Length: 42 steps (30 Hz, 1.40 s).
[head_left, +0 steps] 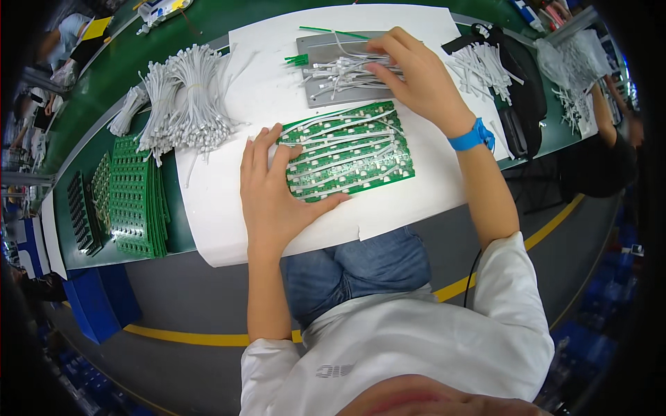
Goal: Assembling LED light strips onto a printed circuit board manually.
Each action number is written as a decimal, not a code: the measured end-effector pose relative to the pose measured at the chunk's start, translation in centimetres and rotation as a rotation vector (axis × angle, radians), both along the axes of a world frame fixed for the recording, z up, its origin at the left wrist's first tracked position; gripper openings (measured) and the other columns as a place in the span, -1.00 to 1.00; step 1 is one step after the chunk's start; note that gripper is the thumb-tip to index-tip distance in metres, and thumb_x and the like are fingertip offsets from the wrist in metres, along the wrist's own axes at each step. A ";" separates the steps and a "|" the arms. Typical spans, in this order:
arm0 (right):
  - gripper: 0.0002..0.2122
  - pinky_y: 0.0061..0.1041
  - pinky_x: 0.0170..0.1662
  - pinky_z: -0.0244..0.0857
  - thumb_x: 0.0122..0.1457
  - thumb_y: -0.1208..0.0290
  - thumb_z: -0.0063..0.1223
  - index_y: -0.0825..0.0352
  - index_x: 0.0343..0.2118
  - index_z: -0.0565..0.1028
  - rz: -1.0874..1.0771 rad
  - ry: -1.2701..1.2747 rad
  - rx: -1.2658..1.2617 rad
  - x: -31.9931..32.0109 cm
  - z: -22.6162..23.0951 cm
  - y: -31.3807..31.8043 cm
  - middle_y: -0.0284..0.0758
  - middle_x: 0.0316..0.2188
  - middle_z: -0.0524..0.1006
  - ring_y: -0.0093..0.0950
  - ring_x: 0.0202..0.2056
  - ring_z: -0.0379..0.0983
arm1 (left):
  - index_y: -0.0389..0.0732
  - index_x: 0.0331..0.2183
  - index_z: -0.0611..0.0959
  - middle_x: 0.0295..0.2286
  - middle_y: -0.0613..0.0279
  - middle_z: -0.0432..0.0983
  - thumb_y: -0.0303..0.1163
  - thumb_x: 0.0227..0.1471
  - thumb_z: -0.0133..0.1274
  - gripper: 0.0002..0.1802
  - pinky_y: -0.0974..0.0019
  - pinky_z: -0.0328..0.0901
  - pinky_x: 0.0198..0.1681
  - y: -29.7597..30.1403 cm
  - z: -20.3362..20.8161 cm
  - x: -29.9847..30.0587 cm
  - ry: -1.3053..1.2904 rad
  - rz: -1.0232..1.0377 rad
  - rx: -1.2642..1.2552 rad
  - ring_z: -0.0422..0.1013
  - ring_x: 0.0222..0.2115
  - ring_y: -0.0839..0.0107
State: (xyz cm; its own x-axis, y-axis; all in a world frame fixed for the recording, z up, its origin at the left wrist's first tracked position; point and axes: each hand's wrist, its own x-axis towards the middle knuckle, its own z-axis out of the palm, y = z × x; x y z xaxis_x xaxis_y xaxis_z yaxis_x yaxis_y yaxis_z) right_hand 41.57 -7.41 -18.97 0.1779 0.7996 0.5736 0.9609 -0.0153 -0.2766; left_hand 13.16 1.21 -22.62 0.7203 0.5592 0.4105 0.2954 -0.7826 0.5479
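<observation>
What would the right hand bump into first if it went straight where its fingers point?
The white wires on the grey plate. They lie just left of the right hand's fingertips. It may be touching some already; depth is hard to judge here.

Head view: looks steeply down from the wearer's head, upright, unmirrored, through the left fisheye of a side-by-side pair
Circuit board panel (340, 159): close, near mid-frame, seen from above
White shirt (430, 340): close to lens, along lower edge
Green workbench (182, 225): bowed into an arc toward the rim
Grey floor (201, 298): farther below
</observation>
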 end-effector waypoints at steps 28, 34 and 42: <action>-0.87 -0.55 -0.23 0.44 0.40 0.52 0.09 0.33 -0.05 0.51 0.495 0.794 0.142 -4.0 5.1 -0.7 -0.37 -0.28 0.59 -0.61 -0.24 0.54 | -0.18 -0.16 0.64 0.15 -0.07 0.42 -0.02 -0.44 0.64 -0.20 -0.14 0.20 0.34 0.2 -0.3 -0.5 -0.051 0.004 0.031 0.34 0.20 -0.14; -0.92 -0.61 -0.45 0.42 0.34 0.59 0.10 0.48 -0.20 0.58 0.355 0.724 -0.514 -7.7 1.6 -0.3 -0.29 -0.46 0.64 -0.63 -0.50 0.51 | -0.20 -0.07 0.67 0.23 -0.08 0.35 -0.08 -0.46 0.67 -0.14 0.02 0.36 0.21 -0.1 -0.2 -0.2 -0.061 0.008 -0.095 0.35 0.22 -0.07; -0.86 -0.60 -0.58 0.36 0.26 0.47 0.19 0.48 -0.31 0.60 0.260 0.749 -0.719 -7.9 1.1 2.0 -0.36 -0.64 0.59 -0.61 -0.69 0.49 | -0.22 0.01 0.71 0.22 -0.13 0.36 -0.04 -0.33 0.62 -0.15 -0.09 0.33 0.24 0.0 -0.6 -1.6 0.009 -0.020 -0.027 0.29 0.26 -0.18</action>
State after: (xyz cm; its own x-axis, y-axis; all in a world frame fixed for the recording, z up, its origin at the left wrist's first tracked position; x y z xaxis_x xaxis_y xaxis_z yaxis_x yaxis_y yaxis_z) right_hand 33.70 -5.38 -17.92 0.0644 0.9706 -0.2321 0.5473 -0.2288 -0.8051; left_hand 11.55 1.21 -23.21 0.7349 0.5558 0.3885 0.2852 -0.7731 0.5665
